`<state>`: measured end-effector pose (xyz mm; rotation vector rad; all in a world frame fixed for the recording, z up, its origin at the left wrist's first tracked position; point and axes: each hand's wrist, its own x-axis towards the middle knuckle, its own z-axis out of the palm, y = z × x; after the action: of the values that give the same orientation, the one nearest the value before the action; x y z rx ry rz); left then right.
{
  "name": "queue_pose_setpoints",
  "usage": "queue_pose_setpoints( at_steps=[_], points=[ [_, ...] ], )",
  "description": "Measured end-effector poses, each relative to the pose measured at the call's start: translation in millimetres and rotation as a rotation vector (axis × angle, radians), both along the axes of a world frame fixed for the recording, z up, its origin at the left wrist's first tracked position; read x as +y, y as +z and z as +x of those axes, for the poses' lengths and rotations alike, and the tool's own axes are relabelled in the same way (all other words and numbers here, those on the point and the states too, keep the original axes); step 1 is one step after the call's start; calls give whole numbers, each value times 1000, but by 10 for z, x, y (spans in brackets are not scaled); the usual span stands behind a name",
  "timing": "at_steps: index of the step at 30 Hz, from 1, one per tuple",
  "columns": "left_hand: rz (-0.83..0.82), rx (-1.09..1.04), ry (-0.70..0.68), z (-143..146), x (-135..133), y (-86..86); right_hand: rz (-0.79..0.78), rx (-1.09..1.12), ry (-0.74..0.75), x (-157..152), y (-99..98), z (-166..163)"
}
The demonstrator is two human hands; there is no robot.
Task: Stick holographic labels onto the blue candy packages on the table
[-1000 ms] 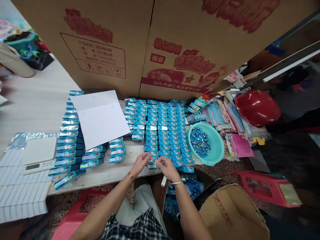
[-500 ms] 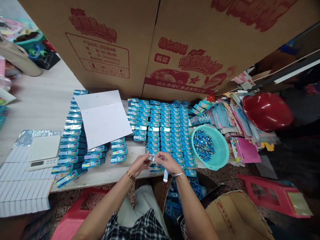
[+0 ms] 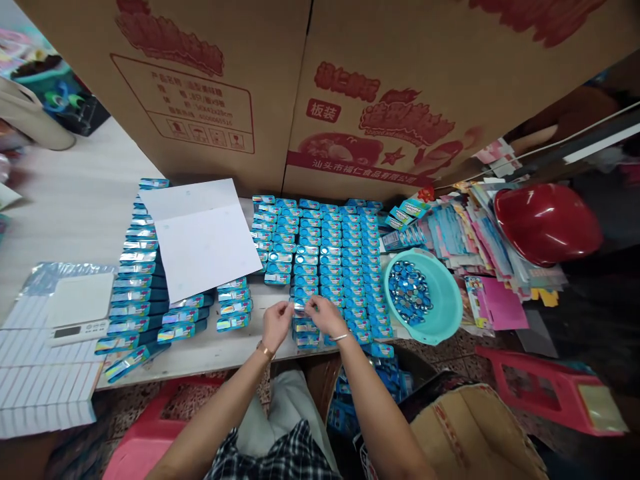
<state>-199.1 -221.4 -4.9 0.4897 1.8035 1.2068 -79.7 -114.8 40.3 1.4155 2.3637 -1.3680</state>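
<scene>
Over the front of the rows of small blue packs (image 3: pixel 306 280) on the table, my two hands are close together. My left hand (image 3: pixel 278 327) is closed, thumb and fingertips pinching one end of a small shiny strip (image 3: pixel 299 307). My right hand (image 3: pixel 327 317) pinches its other end, with the fingers curled. The strip lies across or just above a blue pack; contact cannot be made out. More blue packs stand below the hands near the table edge, and a short row (image 3: pixel 233 321) is to the left.
White sheets (image 3: pixel 205 247) cover some packs. A turquoise basin (image 3: pixel 447 307) holds blue, shiny pieces at the right. A white scale (image 3: pixel 83 300) stands left. Large cardboard cartons (image 3: pixel 250 87) block the back. An open box (image 3: pixel 465 420) and pink stools (image 3: pixel 545 387) are below.
Both hands have moved slightly forward and up over the packs. The shiny strip that hung below my right hand no longer hangs there. The view has shifted a little.
</scene>
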Motion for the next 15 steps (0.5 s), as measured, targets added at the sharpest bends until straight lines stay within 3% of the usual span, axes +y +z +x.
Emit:
queue_pose_setpoints(
  at_steps=[6, 15],
  points=[
    [-87, 430, 50, 73, 40, -171, 141, -98, -40, -34, -107, -130],
    [-223, 470, 45, 136, 34, -274, 251, -277, 7, -17, -238, -151]
  ],
)
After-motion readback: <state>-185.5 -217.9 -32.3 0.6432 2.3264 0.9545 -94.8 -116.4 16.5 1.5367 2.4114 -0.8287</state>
